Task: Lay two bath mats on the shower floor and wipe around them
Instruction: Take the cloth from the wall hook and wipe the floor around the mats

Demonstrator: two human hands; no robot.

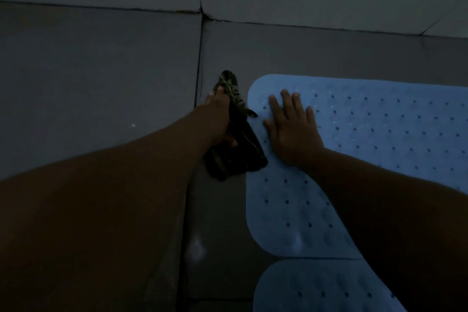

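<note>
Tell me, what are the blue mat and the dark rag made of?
The blue mat looks like soft rubber or plastic, matte, dotted with small holes. The dark rag looks like woven cloth: it crumples and folds under the left hand.

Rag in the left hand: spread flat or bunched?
Bunched. The rag is crumpled under the left hand, on the floor beside the mat.

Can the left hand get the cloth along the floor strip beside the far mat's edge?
Probably yes: the left hand already grips the dark cloth on bare floor beside the far mat; the right hand presses on the mat, clear.
</note>
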